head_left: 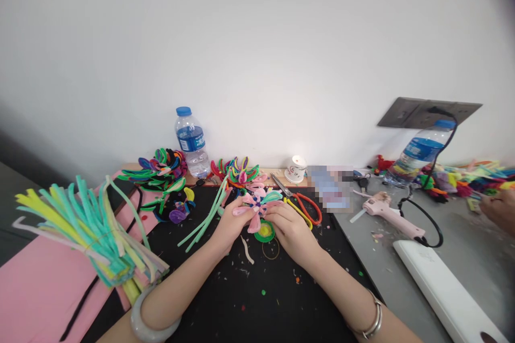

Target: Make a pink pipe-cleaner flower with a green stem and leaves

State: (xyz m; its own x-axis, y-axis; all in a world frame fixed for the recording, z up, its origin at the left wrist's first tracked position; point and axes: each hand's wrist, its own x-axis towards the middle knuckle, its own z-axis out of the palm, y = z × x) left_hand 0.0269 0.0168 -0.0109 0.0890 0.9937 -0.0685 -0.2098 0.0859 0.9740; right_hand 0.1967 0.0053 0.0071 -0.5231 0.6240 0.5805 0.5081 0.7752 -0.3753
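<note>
Between my two hands is a pipe-cleaner flower [255,221] with pink and teal looped petals, held above the black work surface. My left hand [230,226] pinches its left side, and my right hand [290,229] grips the petals on the right. Just below the flower lies a green and yellow coiled disc [265,231], partly covered by it. A thin ring [271,250] and a short whitish pipe-cleaner piece [247,250] rest nearer to me. Scissors with red and yellow handles [308,208] lie beyond my right hand.
At left, a bundle of pastel pipe cleaners [86,225] lies on a pink sheet [38,284]. A water bottle [192,144] and a paper cup [296,169] stand by the wall. At right are a glue gun [394,216], a white box-like object [446,289] and another person's hand [499,209].
</note>
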